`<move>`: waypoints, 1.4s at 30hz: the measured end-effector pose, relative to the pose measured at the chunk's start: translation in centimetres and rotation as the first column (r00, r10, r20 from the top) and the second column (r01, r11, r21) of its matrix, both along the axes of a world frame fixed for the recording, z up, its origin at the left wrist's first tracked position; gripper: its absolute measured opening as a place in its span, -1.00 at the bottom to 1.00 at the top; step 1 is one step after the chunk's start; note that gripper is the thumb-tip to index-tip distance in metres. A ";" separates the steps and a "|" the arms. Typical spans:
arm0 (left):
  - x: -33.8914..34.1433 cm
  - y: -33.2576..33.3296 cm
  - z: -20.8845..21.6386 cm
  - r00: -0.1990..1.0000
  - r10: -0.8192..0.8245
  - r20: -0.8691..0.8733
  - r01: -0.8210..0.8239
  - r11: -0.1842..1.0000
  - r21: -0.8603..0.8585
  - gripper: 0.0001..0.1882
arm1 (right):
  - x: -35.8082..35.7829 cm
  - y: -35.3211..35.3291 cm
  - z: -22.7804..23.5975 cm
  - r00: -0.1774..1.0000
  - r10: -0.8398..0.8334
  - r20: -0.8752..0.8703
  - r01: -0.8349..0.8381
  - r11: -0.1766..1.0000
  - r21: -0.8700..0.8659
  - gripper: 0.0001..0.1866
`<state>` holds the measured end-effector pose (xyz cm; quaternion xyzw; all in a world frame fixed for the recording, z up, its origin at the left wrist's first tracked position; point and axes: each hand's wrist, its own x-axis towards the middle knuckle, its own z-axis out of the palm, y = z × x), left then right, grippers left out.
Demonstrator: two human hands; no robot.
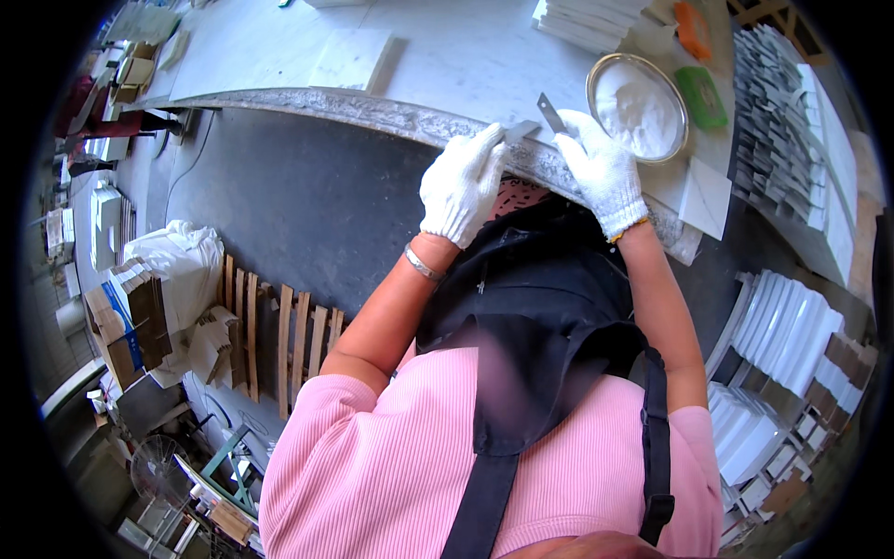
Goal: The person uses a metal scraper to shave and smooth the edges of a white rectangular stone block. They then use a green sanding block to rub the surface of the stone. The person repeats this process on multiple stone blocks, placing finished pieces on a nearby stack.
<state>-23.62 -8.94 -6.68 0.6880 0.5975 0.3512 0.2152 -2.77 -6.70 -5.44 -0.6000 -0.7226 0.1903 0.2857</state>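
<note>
Both of my hands wear white knitted gloves and are at the near edge of a white marble-topped table (447, 70). Held in my left hand (463, 182) is a small flat grey piece (521, 131), its kind unclear, pointing right over the edge. My right hand (601, 172) pinches a thin metal scraper blade (549, 113) with a small hole near its raised end. Just beyond that hand stands a round metal bowl (592, 82) of white powder or paste (639, 107). A white tile (706, 198) juts over the table edge to its right.
A green block (701, 97) and an orange one (692, 31) lie by the bowl. Another white tile (352, 59) lies at left on the table, a tile stack (589, 20) at the back. Wooden pallets (284, 335) stand lower left; stacked strips (778, 130) are at right.
</note>
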 end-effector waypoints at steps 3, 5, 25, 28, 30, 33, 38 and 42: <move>-0.2 0.0 -1.7 0.969 -0.001 0.247 0.020 0.997 -0.073 -0.66 | 0.0 0.0 -0.8 0.997 0.043 0.067 -0.042 0.999 -0.010 -0.60; 0.2 -0.2 1.0 0.843 0.185 0.506 0.108 0.862 -0.495 -0.64 | -0.3 -0.1 -0.9 0.990 0.039 0.136 -0.033 0.998 -0.046 -0.57; 0.2 0.5 0.4 0.377 0.471 0.797 0.297 0.754 -0.586 -0.79 | -1.4 -0.5 -1.2 0.957 0.019 0.291 -0.039 0.997 0.065 -0.60; 0.2 0.7 0.6 0.367 0.456 0.810 0.311 0.761 -0.569 -0.79 | -1.9 -1.2 -0.5 0.964 0.078 0.256 -0.096 0.994 0.061 -0.60; 0.1 0.8 0.1 0.375 0.465 0.802 0.304 0.756 -0.580 -0.79 | -3.4 -2.8 0.2 0.959 0.192 0.208 -0.209 0.976 0.063 -0.59; 0.2 0.4 -0.4 0.310 0.483 0.819 0.312 0.762 -0.568 -0.79 | -3.1 -2.5 0.5 0.968 0.161 0.193 -0.179 0.981 0.076 -0.57; 0.4 0.6 0.1 0.311 0.458 0.833 0.319 0.775 -0.546 -0.76 | -2.4 -1.8 -0.6 0.977 0.128 0.170 -0.138 0.989 0.047 -0.60; 0.6 0.6 -0.3 0.320 0.458 0.829 0.309 0.777 -0.549 -0.72 | -2.3 -1.5 -0.8 0.973 0.098 0.210 -0.110 0.993 0.044 -0.60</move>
